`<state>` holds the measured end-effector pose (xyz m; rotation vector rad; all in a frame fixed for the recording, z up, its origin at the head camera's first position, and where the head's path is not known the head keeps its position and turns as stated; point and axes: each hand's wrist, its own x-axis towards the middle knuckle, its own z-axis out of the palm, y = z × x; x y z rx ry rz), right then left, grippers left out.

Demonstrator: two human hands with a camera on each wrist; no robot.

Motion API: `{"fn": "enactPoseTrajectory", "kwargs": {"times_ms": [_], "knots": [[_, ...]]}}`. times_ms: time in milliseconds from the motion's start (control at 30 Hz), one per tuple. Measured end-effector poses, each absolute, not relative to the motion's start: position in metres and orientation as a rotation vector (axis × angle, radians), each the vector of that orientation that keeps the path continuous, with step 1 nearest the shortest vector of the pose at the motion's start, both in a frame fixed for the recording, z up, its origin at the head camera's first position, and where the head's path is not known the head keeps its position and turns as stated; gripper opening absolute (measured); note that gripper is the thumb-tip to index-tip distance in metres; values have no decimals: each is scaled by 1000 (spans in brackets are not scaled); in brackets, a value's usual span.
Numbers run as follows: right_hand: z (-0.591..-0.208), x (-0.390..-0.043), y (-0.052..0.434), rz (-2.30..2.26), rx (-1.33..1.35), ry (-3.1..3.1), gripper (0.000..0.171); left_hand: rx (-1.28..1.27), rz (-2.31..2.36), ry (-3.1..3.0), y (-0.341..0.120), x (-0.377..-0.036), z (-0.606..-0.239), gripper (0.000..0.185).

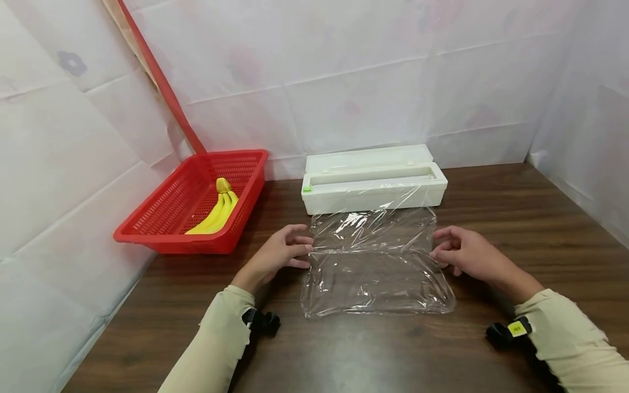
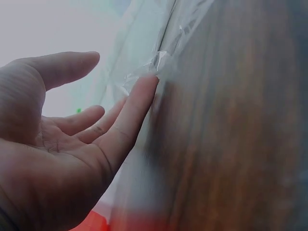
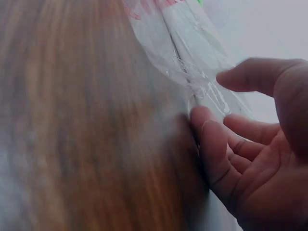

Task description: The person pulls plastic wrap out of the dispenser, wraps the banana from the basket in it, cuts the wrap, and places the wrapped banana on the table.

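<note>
A sheet of clear cling film [image 1: 375, 267] lies wrinkled on the dark wooden table [image 1: 516, 218], still joined to the white dispenser box [image 1: 373, 183] behind it, whose lid stands open. My left hand [image 1: 301, 250] touches the film's left edge with relaxed fingers, thumb held apart. In the left wrist view one fingertip of that left hand [image 2: 115, 106] meets the crinkled film [image 2: 144, 62]. My right hand [image 1: 442, 248] rests at the film's right edge. The right wrist view has the right hand [image 3: 226, 110] with loosely bent fingers against the film [image 3: 192, 57], thumb raised off it.
A red plastic basket [image 1: 167, 240] holding yellow bananas [image 1: 218, 213] stands at the table's back left. White sheeted walls close in the back and both sides. Black wrist mounts [image 1: 260, 322] sit near the front edge.
</note>
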<state>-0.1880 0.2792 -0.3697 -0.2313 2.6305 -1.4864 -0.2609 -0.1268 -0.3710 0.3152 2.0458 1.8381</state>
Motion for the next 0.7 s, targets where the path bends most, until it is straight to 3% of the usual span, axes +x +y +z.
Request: {"fn": "enactPoseTrajectory", "kwargs": {"times_ms": [167,400,600,700], "knots": [[-370,-187,278,-1374,-286,2643,55,334,1782,2139,-123,-256,-370,62],[-368,-184,276,-1346,-255,2580,45,403,1552,2401,-126,-254,-370,58],[-364,-184,283,-1294,-279,2603,23,557,1373,2509,-124,-253,-368,34],[-363,-184,284,-1201,-281,2654,31,634,1232,2560,-123,-251,-369,20]]}}
